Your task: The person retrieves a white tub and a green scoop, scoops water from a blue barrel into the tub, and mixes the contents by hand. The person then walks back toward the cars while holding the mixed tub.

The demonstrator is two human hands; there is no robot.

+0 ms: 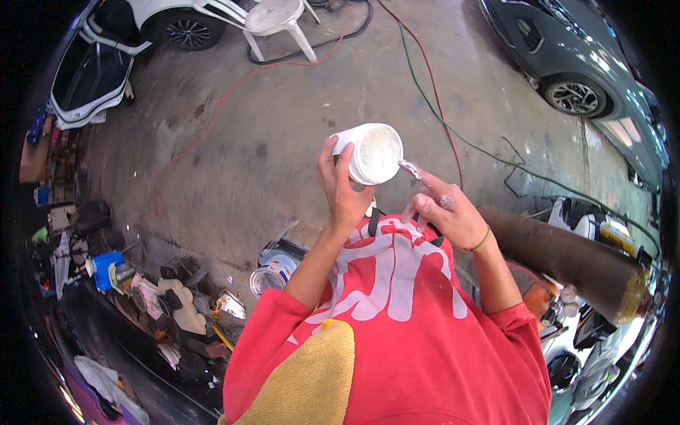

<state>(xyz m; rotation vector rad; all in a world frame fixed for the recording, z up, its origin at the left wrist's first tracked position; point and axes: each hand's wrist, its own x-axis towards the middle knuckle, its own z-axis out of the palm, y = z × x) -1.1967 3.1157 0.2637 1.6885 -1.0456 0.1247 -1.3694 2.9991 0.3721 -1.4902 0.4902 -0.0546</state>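
Note:
My left hand (343, 197) is wrapped round a white plastic tub (356, 134), tilted so that its mouth faces right. Pale residue (382, 154) coats the inside of the tub. Just right of the rim is my right hand (449, 212), with its index finger stretched toward the tub. White paste covers that fingertip, and more is smeared on the back of the hand. The thumb stands apart from the index finger, while the other fingers are bent and partly hidden. No object shows in this hand.
A yellow cloth (312, 375) hangs over my red shirt. Red and green hoses (439, 106) cross the concrete floor ahead. A metal can (269, 278) stands left of my forearm, near scattered clutter. A brown cylinder (567, 255) lies at right; a grey car (588, 64) and white chair (275, 15) stand farther off.

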